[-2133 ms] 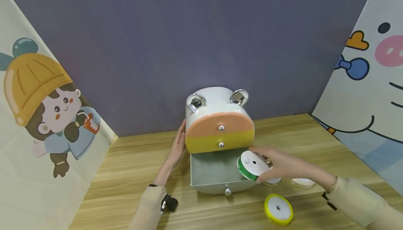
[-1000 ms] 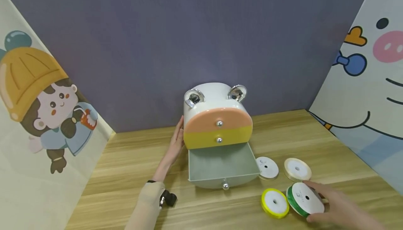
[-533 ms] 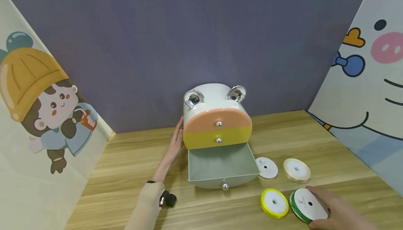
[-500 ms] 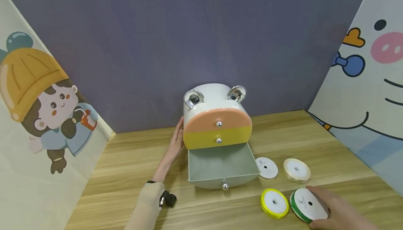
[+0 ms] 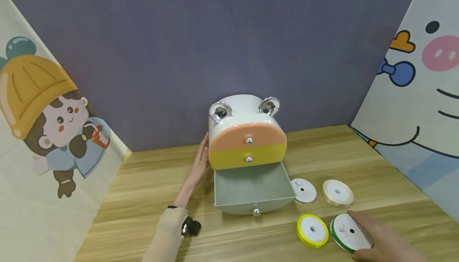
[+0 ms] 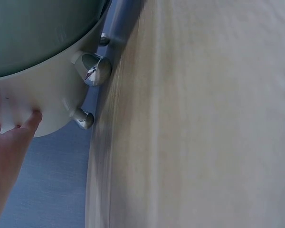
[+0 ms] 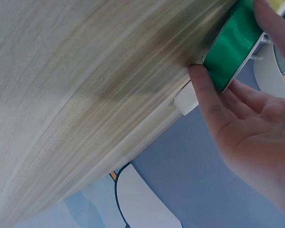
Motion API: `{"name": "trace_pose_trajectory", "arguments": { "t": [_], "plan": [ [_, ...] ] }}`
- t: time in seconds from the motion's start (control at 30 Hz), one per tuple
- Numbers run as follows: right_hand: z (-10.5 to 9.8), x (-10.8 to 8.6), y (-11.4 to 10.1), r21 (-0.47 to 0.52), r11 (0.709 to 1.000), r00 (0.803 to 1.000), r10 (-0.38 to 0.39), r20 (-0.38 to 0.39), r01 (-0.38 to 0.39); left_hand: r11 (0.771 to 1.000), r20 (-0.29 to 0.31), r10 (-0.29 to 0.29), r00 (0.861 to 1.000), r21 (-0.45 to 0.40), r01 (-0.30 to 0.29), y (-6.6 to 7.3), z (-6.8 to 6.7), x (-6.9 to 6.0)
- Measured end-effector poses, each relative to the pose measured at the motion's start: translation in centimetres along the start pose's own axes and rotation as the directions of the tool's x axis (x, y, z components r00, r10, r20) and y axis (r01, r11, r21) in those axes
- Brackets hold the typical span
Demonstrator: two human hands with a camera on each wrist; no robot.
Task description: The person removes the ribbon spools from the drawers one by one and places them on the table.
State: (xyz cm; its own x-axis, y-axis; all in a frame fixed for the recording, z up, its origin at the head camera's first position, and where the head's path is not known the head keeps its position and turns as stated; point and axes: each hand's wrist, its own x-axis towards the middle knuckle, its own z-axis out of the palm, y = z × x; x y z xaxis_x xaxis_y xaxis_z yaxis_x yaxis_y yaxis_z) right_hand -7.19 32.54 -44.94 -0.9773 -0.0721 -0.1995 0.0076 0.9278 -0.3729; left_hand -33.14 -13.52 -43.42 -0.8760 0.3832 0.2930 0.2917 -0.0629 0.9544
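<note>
My right hand [image 5: 385, 240] grips a white-faced spool of green ribbon [image 5: 347, 234] down at the table on the right. Thumb and fingers hold its rim, and the right wrist view shows the green ribbon [image 7: 235, 42] between them. My left hand [image 5: 198, 169] rests with extended fingers against the left side of a small animal-eared drawer cabinet [image 5: 240, 108]; the left wrist view also shows the fingers touching its wall. The cabinet's grey bottom drawer [image 5: 254, 186] is pulled out with nothing in it, while the orange and yellow drawers [image 5: 229, 156] above are closed.
Left of the green spool lies a yellow ribbon spool [image 5: 312, 231]. Behind them are a white spool [image 5: 305, 192], close to the drawer's right corner, and a cream spool [image 5: 338, 193]. A dark wall [image 5: 229, 34] stands behind the cabinet, with printed panels at both sides.
My right hand has carried the green ribbon spool from over the drawer's right edge to the table beside the yellow spool. It has barely moved in the last half second. My left hand stays put.
</note>
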Motion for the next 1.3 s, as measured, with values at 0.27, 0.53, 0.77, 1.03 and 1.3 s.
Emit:
{"name": "trace_pose_trajectory", "arguments": {
  "t": [0.27,0.53,0.77,1.03,1.3],
  "plan": [
    [0.1,0.2,0.0,0.033,0.999,0.999,0.008,0.051,-0.009,1.0,0.0,-0.003,1.0,0.0,0.003,-0.2,0.0,0.0],
    [0.4,0.3,0.0,0.005,0.999,0.992,0.045,0.114,-0.046,1.0,0.0,0.001,1.0,0.002,-0.001,-0.4,-0.1,0.1],
    [-0.3,0.1,-0.7,0.009,1.0,0.995,0.017,0.102,-0.018,1.0,-0.001,0.0,1.0,0.006,0.0,-0.2,0.0,0.0],
    [-1.8,-1.3,-4.5,-0.275,0.945,0.906,-0.264,-0.332,0.174,1.0,-0.005,-0.012,1.0,0.001,0.012,0.1,0.1,0.0],
    [-0.9,0.1,-10.6,-0.017,0.829,0.738,-0.507,-0.446,0.559,0.999,0.015,-0.032,0.999,-0.006,0.032,2.1,0.4,-0.6]
  ]
}}
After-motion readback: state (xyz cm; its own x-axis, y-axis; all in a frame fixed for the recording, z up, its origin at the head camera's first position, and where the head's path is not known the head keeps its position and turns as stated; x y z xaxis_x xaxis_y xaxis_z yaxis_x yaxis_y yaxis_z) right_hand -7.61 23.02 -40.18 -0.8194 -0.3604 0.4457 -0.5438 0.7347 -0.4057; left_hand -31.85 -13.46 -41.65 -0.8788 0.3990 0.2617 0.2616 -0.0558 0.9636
